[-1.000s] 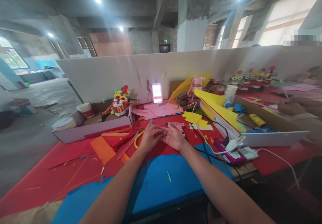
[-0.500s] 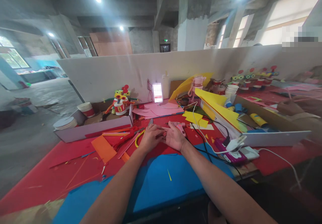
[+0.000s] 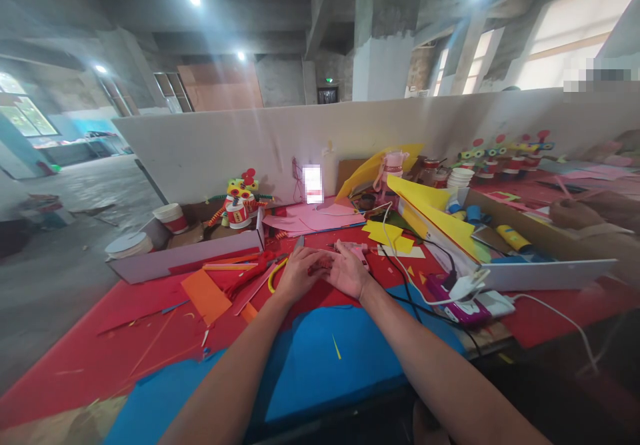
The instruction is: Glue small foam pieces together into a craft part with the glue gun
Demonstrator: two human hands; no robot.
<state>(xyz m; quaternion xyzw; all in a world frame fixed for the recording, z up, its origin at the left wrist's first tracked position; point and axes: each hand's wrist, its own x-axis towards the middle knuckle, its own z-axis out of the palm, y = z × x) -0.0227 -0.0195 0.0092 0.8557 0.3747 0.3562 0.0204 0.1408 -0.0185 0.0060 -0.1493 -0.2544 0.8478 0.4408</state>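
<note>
My left hand and my right hand meet over the middle of the red table covering, fingertips touching or nearly so. Both have loosely bent, parted fingers around a small hollow, and no held thing shows between them. The right palm is turned partly up. Beside the left hand lies a pair of scissors with a yellow handle, its blade tip showing beyond the knuckles. A pink glue gun lies just behind the right hand, partly hidden by it. A blue sheet spreads under my forearms.
Orange paper and strips lie left. A white box stands behind them near a paper-cup robot figure. Pink sheets lie at the back. Cables and a purple power strip are right, before another box. A co-worker's hand is far right.
My fingers have shifted slightly, and the hollow between my hands looks a little wider. The things on the table have not moved.
</note>
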